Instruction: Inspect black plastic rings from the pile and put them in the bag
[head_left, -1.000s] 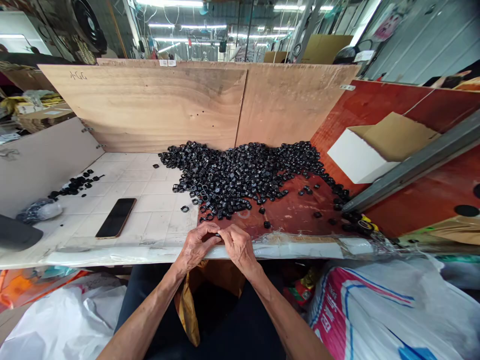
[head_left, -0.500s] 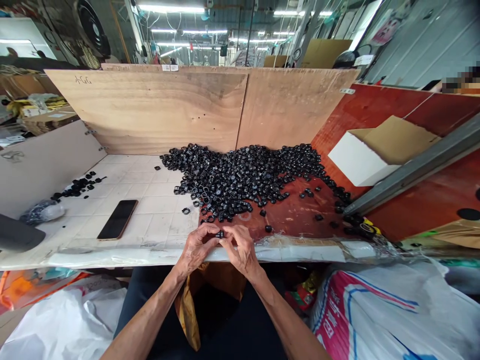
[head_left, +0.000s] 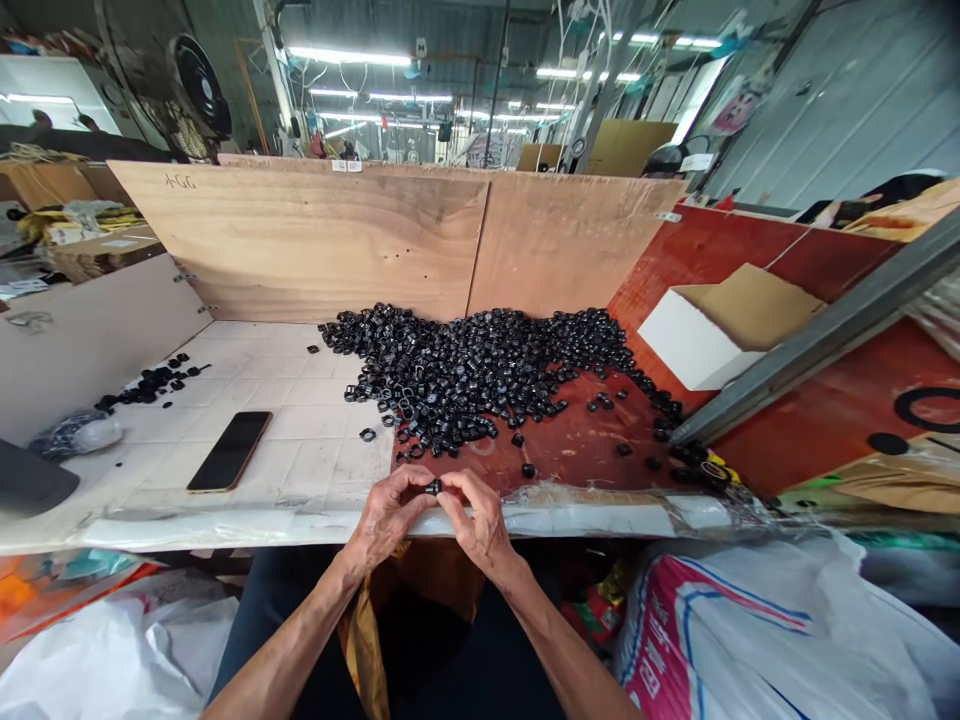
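- Small black plastic part [head_left: 433, 487] pinched between the fingertips of left hand [head_left: 386, 520] and right hand [head_left: 480, 525], both closed narrow on it, just behind the tabletop's film-wrapped front edge [head_left: 585, 515].
- Risk: a fingertip slip could flick the part over that edge, onto the woven sack [head_left: 720, 640] below.
- Risk: hands pushed forward could scatter the heap of black parts [head_left: 480, 375] on the red-brown board [head_left: 577, 440].
- Room: white tiles [head_left: 300, 420] to the left, around a smartphone [head_left: 229, 451].
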